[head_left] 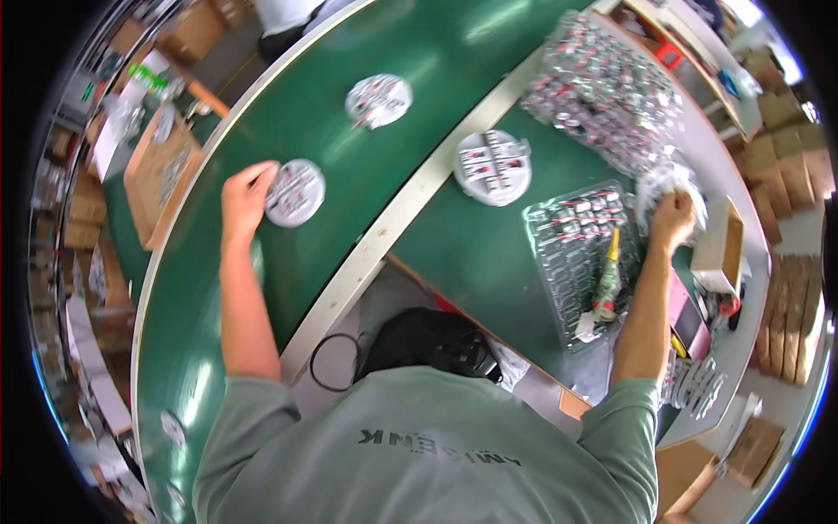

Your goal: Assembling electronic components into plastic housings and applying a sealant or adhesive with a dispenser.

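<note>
Overhead view of a curved green belt [288, 288] and, to its right across a pale rail [410, 201], a green bench [471, 253].

Largest first: a clear bag [611, 87] of small red-and-silver parts lies far right on the bench; nearer, a clear tray [572, 253] of like parts, with a yellow-tipped tool [609, 275] lying on it. Three round white discs follow: one on the bench [493, 166] just beside the rail, one far on the belt [378, 100], one to the left on the belt [295, 192].

The left hand [244, 199] rests on the left disc's edge, fingers curled loosely against its rim, pinching rather than lifting it, as far as can be judged. The right hand [672, 218] is closed on a crumpled clear wrapper [668, 179] just right of the tray.

Advice, as a judgement: the disc is best held by the rim with fingertips, clear of the small parts on its face, and kept flat on the belt; the wrapper should be drawn up gently so that loose parts do not spill.

Not resolved: the thumb of the left hand, hidden under the fingers; the wrapper's contents; the small fittings on each disc, blurred; the boxes [790, 175] at far right, bent by the lens; the dark object [428, 341] below the rail.
</note>
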A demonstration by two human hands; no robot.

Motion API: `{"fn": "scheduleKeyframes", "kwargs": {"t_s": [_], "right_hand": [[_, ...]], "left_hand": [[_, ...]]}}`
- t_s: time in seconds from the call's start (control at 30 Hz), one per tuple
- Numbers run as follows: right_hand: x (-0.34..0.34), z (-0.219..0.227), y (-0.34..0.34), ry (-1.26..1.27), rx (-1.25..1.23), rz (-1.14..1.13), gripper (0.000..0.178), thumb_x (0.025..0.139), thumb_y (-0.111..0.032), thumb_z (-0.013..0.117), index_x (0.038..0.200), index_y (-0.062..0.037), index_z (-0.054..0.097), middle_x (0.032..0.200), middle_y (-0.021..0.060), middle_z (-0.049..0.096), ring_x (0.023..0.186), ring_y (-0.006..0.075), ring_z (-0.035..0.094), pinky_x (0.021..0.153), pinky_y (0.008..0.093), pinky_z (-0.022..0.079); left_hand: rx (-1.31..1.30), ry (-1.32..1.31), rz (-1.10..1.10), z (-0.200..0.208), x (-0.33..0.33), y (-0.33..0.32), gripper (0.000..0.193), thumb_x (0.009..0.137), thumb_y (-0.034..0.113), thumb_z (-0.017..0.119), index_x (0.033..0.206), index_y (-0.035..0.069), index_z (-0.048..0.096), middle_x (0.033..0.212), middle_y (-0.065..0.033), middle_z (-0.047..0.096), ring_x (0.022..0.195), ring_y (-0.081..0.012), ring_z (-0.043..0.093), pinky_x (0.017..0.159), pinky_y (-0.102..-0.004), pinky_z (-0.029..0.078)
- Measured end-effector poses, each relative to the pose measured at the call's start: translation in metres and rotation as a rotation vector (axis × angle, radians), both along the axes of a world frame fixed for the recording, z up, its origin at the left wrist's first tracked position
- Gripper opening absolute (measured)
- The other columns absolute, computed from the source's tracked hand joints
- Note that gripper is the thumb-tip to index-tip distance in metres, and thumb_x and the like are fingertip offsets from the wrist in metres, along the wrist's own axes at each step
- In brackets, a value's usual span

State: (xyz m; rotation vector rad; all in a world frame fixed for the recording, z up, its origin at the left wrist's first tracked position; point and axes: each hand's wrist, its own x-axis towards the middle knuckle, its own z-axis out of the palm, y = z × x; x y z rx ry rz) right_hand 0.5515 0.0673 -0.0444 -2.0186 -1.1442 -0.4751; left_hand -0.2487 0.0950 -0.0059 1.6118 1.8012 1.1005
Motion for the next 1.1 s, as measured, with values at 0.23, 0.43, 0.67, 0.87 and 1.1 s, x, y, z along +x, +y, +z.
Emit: {"fn": "scheduleKeyframes", "kwargs": {"t_s": [0.23, 0.43, 0.67, 0.87, 1.1], "right_hand": [[-0.021, -0.001, 0.007, 0.214, 0.147, 0.053, 0.023, 0.096, -0.023, 0.07, 0.105, -0.004, 0.079, 0.096, 0.0163, 0.079, 0.09, 0.0367, 0.075, 0.087, 0.0484, 0.057], [-0.027, 0.002, 0.008, 0.158, 0.097, 0.03, 0.018, 0.101, -0.015, 0.071, 0.111, 0.0, 0.073, 0.09, 0.0069, 0.078, 0.077, 0.0147, 0.072, 0.074, 0.0319, 0.056], [-0.04, 0.022, -0.012, 0.116, 0.01, 0.088, 0.015, 0.101, -0.015, 0.071, 0.107, -0.0013, 0.074, 0.087, 0.0053, 0.076, 0.077, 0.0183, 0.072, 0.076, 0.034, 0.057], [-0.118, 0.118, -0.064, 0.26, -0.097, 0.415, 0.021, 0.1, -0.013, 0.075, 0.12, -0.0059, 0.079, 0.097, 0.0082, 0.081, 0.087, 0.0162, 0.075, 0.082, 0.0339, 0.059], [-0.288, 0.124, -0.144, 0.502, -0.5, 0.624, 0.018, 0.095, -0.01, 0.084, 0.111, -0.0043, 0.079, 0.093, 0.0078, 0.079, 0.077, 0.0127, 0.072, 0.068, 0.0311, 0.057]], "left_hand": [[0.025, -0.185, 0.042, 0.043, 0.117, -0.081, 0.02, 0.107, 0.013, 0.071, 0.117, -0.003, 0.078, 0.1, -0.0043, 0.076, 0.092, -0.0104, 0.067, 0.083, -0.0296, 0.055], [0.315, -0.099, -0.251, 0.025, 0.242, -0.119, 0.012, 0.096, 0.002, 0.076, 0.108, 0.002, 0.075, 0.095, -0.0136, 0.071, 0.086, -0.0319, 0.071, 0.078, -0.0406, 0.055], [0.422, 0.134, -0.33, -0.001, 0.272, -0.127, 0.018, 0.093, 0.004, 0.075, 0.111, 0.007, 0.074, 0.097, -0.0113, 0.068, 0.091, -0.0326, 0.067, 0.081, -0.0453, 0.05], [0.439, 0.135, -0.318, -0.004, 0.272, -0.13, 0.028, 0.092, 0.008, 0.076, 0.12, 0.008, 0.073, 0.11, -0.0109, 0.068, 0.103, -0.0341, 0.065, 0.088, -0.0471, 0.048], [0.298, 0.162, -0.575, 0.002, 0.262, -0.126, 0.068, 0.088, 0.032, 0.087, 0.146, 0.007, 0.063, 0.151, -0.0155, 0.059, 0.134, -0.0364, 0.059, 0.111, -0.0505, 0.042]]}}
